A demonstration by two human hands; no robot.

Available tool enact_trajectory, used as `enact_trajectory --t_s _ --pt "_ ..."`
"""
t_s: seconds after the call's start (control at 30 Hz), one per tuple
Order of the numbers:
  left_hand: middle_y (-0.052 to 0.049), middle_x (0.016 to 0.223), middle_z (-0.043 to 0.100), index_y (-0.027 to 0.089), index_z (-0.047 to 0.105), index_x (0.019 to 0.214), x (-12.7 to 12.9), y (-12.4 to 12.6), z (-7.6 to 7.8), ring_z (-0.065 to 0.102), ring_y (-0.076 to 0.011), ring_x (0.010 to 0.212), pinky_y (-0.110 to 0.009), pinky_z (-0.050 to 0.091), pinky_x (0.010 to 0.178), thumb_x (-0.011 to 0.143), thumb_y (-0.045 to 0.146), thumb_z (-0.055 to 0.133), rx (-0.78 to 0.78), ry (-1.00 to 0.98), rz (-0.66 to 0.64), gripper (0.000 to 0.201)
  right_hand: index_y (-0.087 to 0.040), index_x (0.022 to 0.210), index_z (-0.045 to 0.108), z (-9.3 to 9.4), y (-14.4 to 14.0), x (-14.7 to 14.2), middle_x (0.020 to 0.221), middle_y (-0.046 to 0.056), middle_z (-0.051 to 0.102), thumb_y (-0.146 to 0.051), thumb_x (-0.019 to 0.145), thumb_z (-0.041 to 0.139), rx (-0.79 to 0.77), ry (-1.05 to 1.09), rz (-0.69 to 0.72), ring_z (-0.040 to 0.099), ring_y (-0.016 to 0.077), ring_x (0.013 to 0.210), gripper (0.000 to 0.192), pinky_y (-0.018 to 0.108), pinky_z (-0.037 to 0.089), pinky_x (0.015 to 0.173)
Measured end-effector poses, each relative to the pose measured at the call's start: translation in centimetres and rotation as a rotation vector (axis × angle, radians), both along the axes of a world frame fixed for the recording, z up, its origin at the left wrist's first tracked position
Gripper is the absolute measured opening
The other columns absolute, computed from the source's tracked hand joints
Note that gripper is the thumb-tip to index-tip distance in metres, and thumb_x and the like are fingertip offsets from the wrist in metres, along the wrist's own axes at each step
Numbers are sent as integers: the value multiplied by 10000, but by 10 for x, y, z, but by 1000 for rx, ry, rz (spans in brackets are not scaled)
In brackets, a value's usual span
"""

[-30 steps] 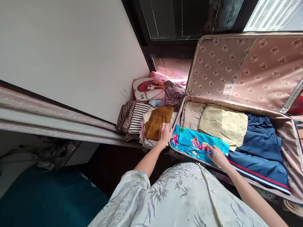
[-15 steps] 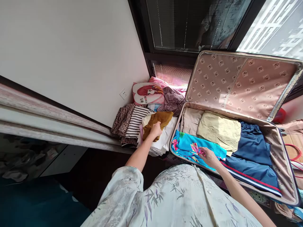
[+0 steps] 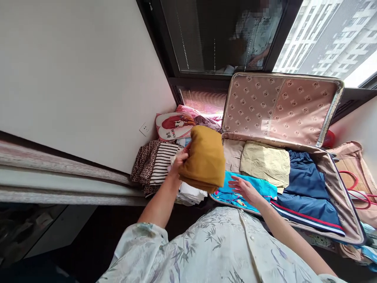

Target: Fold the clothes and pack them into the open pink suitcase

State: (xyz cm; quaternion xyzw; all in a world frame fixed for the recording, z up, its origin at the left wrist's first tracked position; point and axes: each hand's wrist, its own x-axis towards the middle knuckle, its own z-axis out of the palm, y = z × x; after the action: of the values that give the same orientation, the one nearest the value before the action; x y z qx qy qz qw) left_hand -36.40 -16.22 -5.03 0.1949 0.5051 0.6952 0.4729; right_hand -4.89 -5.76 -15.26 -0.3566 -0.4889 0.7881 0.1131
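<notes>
Gripped at its left edge, a folded mustard-yellow garment [image 3: 204,159] hangs in the air from my left hand [image 3: 179,160]. It covers part of the clothes pile and the suitcase's left corner. My right hand [image 3: 244,188] is open, fingers spread, over a folded blue floral garment [image 3: 262,184] in the open suitcase [image 3: 347,192]. Behind that lie a beige folded garment [image 3: 232,153] and a pale yellow one [image 3: 265,161]. Navy trousers with a striped side [image 3: 309,210] fill the right part.
Left of the suitcase are a striped garment [image 3: 165,161], a brown patterned one [image 3: 145,165], white clothes [image 3: 191,194] and a cartoon pillow [image 3: 175,125]. The raised suitcase lid [image 3: 277,106] leans by the window. A pink bag [image 3: 350,157] stands at the right.
My left hand has lifted the mustard-yellow garment off the pile, up and toward the suitcase. My right hand has opened its fingers and shifted slightly left. The view has turned a little.
</notes>
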Motion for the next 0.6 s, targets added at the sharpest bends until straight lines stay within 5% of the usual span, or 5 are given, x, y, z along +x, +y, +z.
enact_trajectory --t_s 0.1,0.17,0.3,0.47,0.6 --pt "-81 1263 739 188 508 1504 60 18 -35 700 -313 1165 -403 578 947 606 192 625 -51 -145 -227 906 -252 1189 679 10 8 -4 1175 145 747 -988 673 492 -247 145 -73 701 340 1145 918 515 569 954" --pt "-92 1236 746 199 474 1529 93 29 -62 723 -307 1103 -391 583 899 540 146 614 -80 -243 -387 1000 -249 1141 676 10 16 0 1130 146 760 -972 624 553 -275 144 -174 710 363 1115 897 522 590 902" --pt "-78 1175 753 227 415 1564 124 40 -102 733 -250 1014 -313 572 785 488 122 581 -141 -325 -448 1093 -245 1122 649 5 30 13 1065 109 781 -494 530 901 -214 23 -343 744 347 991 690 484 615 857" --pt "-87 1313 683 249 394 1581 114 66 -106 673 -230 1119 -339 556 921 518 101 545 -99 -129 -353 1084 -242 1231 600 4 70 0 1073 89 775 -359 543 918 -89 65 -354 751 305 887 767 452 631 799" --pt "-141 1312 629 166 431 1546 99 84 -102 630 -244 1143 -380 555 957 599 55 566 -355 350 -75 963 -266 1412 495 -11 123 -32 1232 121 724 -509 644 857 200 18 -199 721 311 1029 883 476 612 864"
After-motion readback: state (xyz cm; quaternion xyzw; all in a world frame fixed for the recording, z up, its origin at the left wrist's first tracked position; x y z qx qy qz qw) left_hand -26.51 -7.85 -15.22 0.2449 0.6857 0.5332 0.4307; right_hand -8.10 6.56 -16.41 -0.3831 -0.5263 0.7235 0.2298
